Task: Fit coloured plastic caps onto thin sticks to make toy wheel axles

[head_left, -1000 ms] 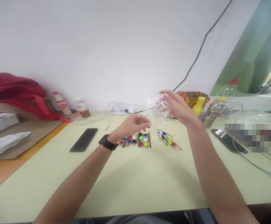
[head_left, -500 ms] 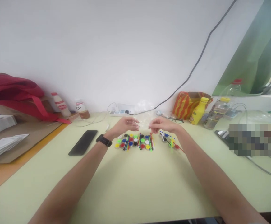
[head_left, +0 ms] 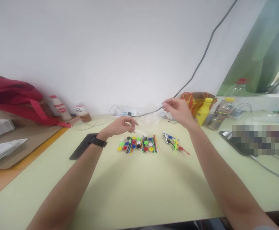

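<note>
My left hand [head_left: 123,124] hovers over the left part of the colourful pieces with its fingers loosely curled and apart, holding nothing I can see. My right hand [head_left: 176,110] is raised higher, thumb and fingertips pinched on what looks like the edge of a clear plastic bag [head_left: 151,118]. The thin bag hangs between the hands, behind the pieces, its outline faint. Below lie rows of coloured round discs [head_left: 139,146] with bundles of thin coloured plastic sticks [head_left: 155,143] between them. To the right is a looser group of discs and sticks [head_left: 175,144].
A black phone [head_left: 78,151] lies under my left wrist. A power strip [head_left: 127,111] and a cable [head_left: 203,57] are at the wall. Bottles [head_left: 203,111] and a striped bag [head_left: 187,100] stand back right; two bottles [head_left: 83,112] and a red cloth bag [head_left: 14,95] are left.
My right hand has risen and moved slightly right, with the clear bag apparently drawn toward it. My left hand has shifted left and its fingers have spread. The discs and sticks remain in place.
</note>
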`<state>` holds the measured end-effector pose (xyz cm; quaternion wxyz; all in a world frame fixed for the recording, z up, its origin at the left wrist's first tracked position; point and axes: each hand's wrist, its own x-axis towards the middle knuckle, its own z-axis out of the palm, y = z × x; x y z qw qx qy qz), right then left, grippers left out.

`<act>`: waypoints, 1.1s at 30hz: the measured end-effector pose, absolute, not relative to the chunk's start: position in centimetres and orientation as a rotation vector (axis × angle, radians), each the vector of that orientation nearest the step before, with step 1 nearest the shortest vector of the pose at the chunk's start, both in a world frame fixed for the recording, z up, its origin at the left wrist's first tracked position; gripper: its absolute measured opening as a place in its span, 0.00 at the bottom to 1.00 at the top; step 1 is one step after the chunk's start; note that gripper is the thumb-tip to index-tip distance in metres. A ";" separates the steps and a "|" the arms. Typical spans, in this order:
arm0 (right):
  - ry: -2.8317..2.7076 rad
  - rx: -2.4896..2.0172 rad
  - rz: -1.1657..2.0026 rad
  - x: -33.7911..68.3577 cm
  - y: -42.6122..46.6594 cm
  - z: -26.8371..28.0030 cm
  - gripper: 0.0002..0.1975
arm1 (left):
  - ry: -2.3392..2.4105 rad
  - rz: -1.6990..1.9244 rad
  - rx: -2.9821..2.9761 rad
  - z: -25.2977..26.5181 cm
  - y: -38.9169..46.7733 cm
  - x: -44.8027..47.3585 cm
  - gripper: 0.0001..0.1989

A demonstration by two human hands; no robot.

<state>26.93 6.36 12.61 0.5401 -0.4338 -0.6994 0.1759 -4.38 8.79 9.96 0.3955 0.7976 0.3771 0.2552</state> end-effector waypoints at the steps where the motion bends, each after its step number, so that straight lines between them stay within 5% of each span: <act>1: -1.728 -1.031 0.439 26.4 5.9 12.7 0.16 | 0.954 0.637 2.037 10.1 8.7 -4.4 0.15; 9: -1.910 -1.134 0.722 25.0 5.0 12.2 0.19 | 0.902 0.602 2.124 10.1 8.9 -4.5 0.15; 21: -2.221 -0.605 1.544 26.1 5.5 10.9 0.37 | 0.824 0.697 2.364 11.5 6.8 -2.7 0.17; 33: -2.168 -0.385 1.731 26.2 6.7 9.7 0.47 | 0.866 0.780 2.397 13.0 6.0 -3.2 0.21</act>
